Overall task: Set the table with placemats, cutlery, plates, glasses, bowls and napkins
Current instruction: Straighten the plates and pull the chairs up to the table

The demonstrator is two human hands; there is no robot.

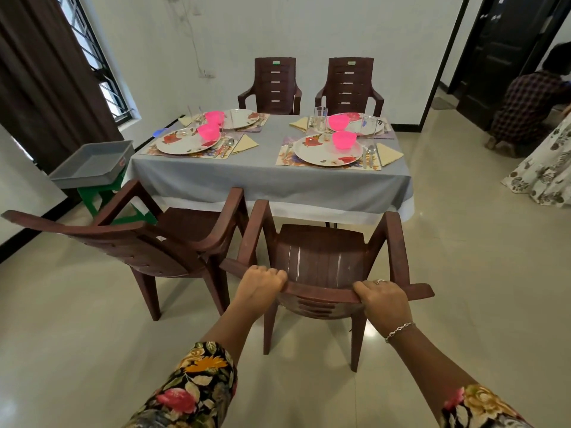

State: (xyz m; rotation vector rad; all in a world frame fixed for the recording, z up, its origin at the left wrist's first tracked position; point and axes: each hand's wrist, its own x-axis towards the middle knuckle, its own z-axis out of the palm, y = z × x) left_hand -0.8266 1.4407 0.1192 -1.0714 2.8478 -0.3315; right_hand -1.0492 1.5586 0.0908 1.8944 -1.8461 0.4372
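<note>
My left hand (261, 281) and my right hand (384, 299) both grip the top rail of a brown plastic chair (321, 251) that faces the table. The table (262, 177) has a grey cloth and several place settings. Each setting has a floral placemat (285, 157), a flowered plate (318, 152), a pink bowl (344, 139), cutlery (370, 154) and a yellow napkin (389, 154). Clear glasses (320, 119) stand near the far right setting.
A second brown chair (173, 236) stands angled at the left of mine. Two more chairs (276, 84) sit at the table's far side. A grey tray (92, 163) rests on a green stool at the left. A person (525, 106) crouches in the doorway at right.
</note>
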